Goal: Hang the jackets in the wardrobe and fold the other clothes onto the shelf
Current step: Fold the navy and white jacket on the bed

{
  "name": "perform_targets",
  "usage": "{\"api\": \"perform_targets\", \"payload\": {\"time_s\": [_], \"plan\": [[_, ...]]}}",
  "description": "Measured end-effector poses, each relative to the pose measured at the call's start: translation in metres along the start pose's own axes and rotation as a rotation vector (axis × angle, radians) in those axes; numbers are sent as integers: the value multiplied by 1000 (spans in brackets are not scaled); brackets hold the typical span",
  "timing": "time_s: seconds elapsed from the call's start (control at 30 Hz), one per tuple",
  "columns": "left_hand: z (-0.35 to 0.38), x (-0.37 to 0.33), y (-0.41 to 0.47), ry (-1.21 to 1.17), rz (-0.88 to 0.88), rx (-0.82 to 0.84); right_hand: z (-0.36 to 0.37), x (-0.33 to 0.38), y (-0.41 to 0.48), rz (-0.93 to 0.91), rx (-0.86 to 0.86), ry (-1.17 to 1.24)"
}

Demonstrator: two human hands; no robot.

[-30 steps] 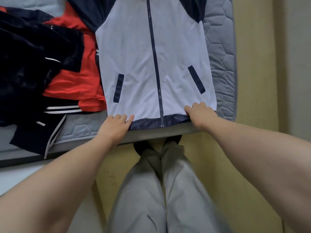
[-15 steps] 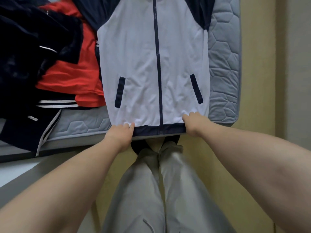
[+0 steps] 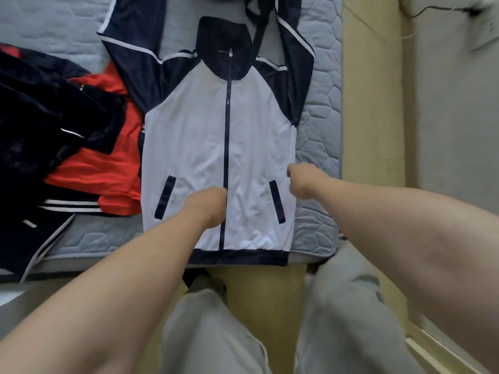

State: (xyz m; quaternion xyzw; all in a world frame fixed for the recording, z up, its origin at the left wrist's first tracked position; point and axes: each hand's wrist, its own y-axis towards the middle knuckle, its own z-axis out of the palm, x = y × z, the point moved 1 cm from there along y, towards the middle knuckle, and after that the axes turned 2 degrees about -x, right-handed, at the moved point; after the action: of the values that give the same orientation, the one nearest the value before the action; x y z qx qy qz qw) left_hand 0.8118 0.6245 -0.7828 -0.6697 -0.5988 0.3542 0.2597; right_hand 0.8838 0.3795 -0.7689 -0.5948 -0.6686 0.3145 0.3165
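Observation:
A white jacket (image 3: pixel 194 147) with navy sleeves, collar and hem lies flat and zipped on the grey mattress (image 3: pixel 318 147), its hem at the mattress's near edge. My left hand (image 3: pixel 209 206) lies on the jacket front just left of the zip, between the two pockets. Its fingers are tucked under and hidden. My right hand (image 3: pixel 302 179) is at the jacket's right side edge, above the right pocket, with fingers curled and the thumb against the fabric edge.
A pile of dark navy clothes (image 3: pixel 40 136) and a red garment (image 3: pixel 100 171) lies on the mattress to the left of the jacket. A dark strap (image 3: pixel 259 31) crosses the collar area. Yellow floor (image 3: pixel 372 130) and a wall are to the right.
Both hands have left the navy hem and moved up the jacket: the left to the zip, the right to the side edge. The view has tilted up, showing the collar.

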Motion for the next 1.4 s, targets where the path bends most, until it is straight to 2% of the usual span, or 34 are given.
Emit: {"api": "perform_targets", "payload": {"time_s": [0.13,0.3,0.5,0.63,0.73,0.87,1.03,1.17,1.3,1.4], "plan": [[0,-66,54,-246,-85,-64,-22,-45,62,-108,-1,-1],[0,-145,107,-525,-232,-176,-48,-104,116,-87,4,232],[-44,-202,170,-556,-315,-312,-93,-145,161,-39,-104,406],[-55,-219,195,-558,-391,-345,-129,-138,190,-7,-222,669],[-54,-221,204,-563,-434,-402,-158,-122,212,-88,-324,755],[-50,-220,209,-568,-334,-407,-191,-107,248,-118,-244,1108],[-49,-223,209,-312,-151,-249,-202,-134,257,-85,-361,991],[-61,-222,213,-386,-196,-202,-191,-173,250,-29,-357,959],[-81,-227,222,-482,-244,-273,-174,-204,235,79,-329,1079],[-95,-234,232,-435,-194,-291,-160,-217,219,215,-214,1256]]}}
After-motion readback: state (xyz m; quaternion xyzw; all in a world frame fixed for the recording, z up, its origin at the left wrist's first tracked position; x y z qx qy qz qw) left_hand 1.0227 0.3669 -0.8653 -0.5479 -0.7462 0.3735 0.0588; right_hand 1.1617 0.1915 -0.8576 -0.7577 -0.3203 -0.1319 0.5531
